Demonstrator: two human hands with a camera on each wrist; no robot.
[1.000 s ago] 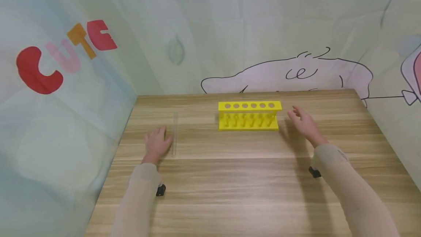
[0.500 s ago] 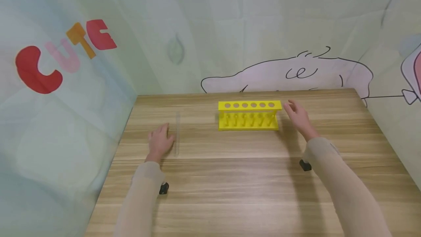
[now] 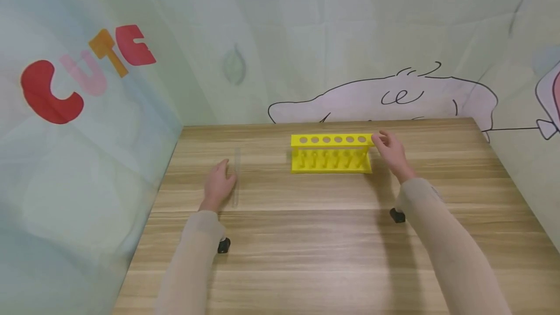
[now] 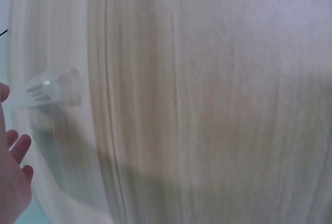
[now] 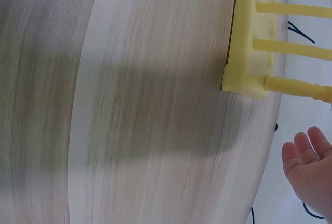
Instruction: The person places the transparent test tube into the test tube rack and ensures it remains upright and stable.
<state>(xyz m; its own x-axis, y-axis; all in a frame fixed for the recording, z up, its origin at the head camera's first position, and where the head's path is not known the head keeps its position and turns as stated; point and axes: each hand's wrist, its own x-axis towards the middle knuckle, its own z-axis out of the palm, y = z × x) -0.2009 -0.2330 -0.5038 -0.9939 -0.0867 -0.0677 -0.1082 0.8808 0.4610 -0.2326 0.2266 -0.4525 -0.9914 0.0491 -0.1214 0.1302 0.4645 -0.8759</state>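
Observation:
A clear test tube [image 3: 236,189] lies lengthwise on the wooden table, left of the middle. Just to its left is my left hand [image 3: 218,186], thumb and fingers spread loosely; whether the thumb touches the glass I cannot tell. In the left wrist view the end of the test tube [image 4: 59,89] shows beyond the fingers. Farther right stands a yellow test tube rack [image 3: 332,144], upright, with a row of round holes along its top. My right hand [image 3: 392,154] is at the rack's right end, fingertips close to its top bar. In the right wrist view those fingers [image 5: 306,154] are extended.
The wooden table [image 3: 315,247] meets a printed cloth backdrop [image 3: 280,47] at its far edge and on the left. Small black wrist cameras hang under both sleeves.
My left hand has shifted right and slightly forward toward the test tube, which has moved a little to the right. The right hand has moved left to the rack's end.

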